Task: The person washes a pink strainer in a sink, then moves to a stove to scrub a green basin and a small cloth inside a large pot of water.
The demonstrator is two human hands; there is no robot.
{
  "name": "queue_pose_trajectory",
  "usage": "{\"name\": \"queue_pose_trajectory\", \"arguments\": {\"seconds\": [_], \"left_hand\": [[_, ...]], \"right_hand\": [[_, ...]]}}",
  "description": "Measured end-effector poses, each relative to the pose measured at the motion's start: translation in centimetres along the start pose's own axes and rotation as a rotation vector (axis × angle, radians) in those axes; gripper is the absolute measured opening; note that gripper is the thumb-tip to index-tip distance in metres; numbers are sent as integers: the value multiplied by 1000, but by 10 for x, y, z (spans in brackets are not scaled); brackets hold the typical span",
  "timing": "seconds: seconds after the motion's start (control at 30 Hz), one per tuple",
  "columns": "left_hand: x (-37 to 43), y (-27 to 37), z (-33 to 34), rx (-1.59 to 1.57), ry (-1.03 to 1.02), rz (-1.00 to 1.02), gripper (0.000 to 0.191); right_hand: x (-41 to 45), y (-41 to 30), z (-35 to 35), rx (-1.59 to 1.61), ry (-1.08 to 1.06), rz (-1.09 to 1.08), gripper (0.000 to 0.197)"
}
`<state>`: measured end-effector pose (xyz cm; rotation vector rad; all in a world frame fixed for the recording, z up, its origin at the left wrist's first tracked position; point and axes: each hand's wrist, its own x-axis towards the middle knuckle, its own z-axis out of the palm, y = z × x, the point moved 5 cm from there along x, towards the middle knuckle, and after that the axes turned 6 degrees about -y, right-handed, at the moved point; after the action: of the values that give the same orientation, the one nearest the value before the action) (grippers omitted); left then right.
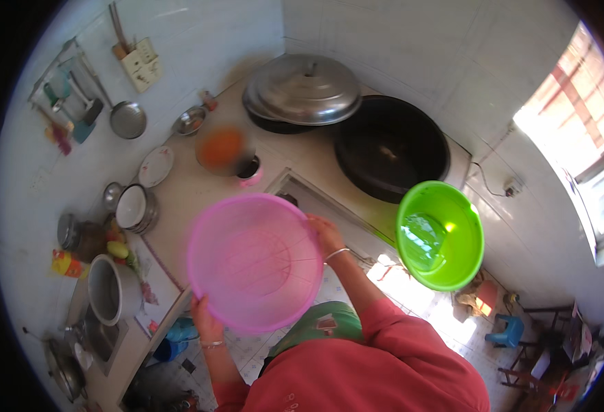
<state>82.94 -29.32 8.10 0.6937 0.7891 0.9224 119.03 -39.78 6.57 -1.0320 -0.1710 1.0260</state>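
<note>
A large pink plastic basin (253, 262) is held in front of my body with its open top facing up, and I see nothing lying in it. My left hand (206, 320) grips its rim at the lower left. On the opposite side my right hand (326, 234) holds the rim at the upper right. Fingers of both hands are partly hidden by the basin wall. Just beyond the basin, on the counter (188, 206), stands a small pink container (251, 177) with a dark opening. A blurred orange thing (222, 148) sits beside it.
A bright green bucket (440, 237) stands to my right with some liquid in it. At the back corner are a wide black pan (400, 147) and a metal lid (304, 92). Stacked bowls (133, 207), a pale pot (111, 291) and a sink (101, 337) line the left side.
</note>
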Motion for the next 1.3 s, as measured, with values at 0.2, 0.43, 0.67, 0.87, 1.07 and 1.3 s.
{"name": "queue_pose_trajectory", "arguments": {"seconds": [0.2,0.43,0.67,0.87,1.07,1.3], "left_hand": [[45,23,-37,94,142,66,31],[76,67,-131,38,190,78,29],[141,99,-193,114,150,134,32],[129,161,-137,1334,541,677,43],[158,119,-65,769,94,406,38],[117,-43,166,395,-612,-130,22]], "right_hand": [[30,27,20,75,-1,34,28],[62,106,108,-4,-25,105,28],[102,150,157,-362,-27,-26,37],[74,119,151,-521,168,-206,31],[33,51,88,-276,254,-104,24],[-35,-76,-40,-162,457,-410,18]]}}
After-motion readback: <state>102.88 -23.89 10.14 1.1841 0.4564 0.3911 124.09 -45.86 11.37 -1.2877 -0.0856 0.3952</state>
